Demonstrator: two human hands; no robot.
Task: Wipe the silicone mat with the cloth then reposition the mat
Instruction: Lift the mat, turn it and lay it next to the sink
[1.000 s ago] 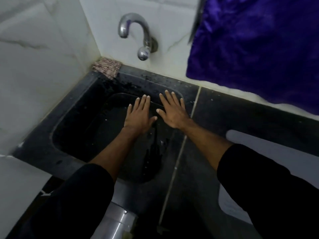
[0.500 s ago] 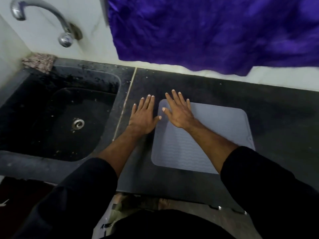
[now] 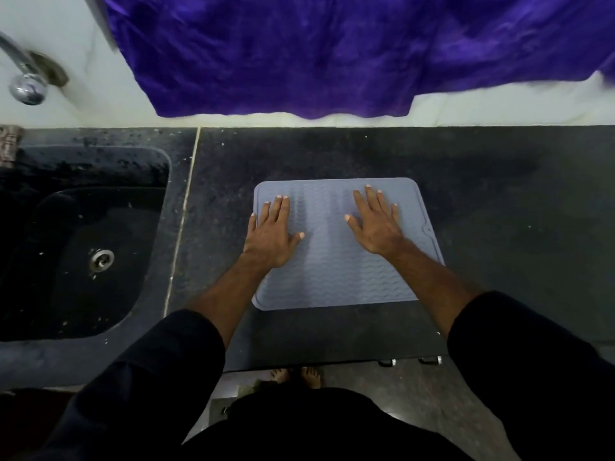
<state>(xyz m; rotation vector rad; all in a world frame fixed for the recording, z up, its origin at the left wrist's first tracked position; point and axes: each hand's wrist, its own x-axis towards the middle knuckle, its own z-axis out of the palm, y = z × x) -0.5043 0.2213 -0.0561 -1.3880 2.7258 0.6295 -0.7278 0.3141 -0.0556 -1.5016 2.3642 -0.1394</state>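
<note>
A pale grey-blue silicone mat with a wavy ribbed surface lies flat on the dark stone counter, right of the sink. My left hand rests flat on the mat's left side, fingers straight, its little finger at the mat's edge. My right hand lies flat on the mat's right half, fingers spread. Neither hand holds anything. A small patterned cloth sits at the back left corner of the sink, cut off by the frame edge.
A black sink with a metal drain is set in the counter at left. A chrome tap sticks out of the white wall above it. A purple fabric hangs over the wall behind the counter.
The view swung right from the sink to the mat. Both hands moved from over the sink onto the mat and spread apart, the left one leaving the bare counter.
</note>
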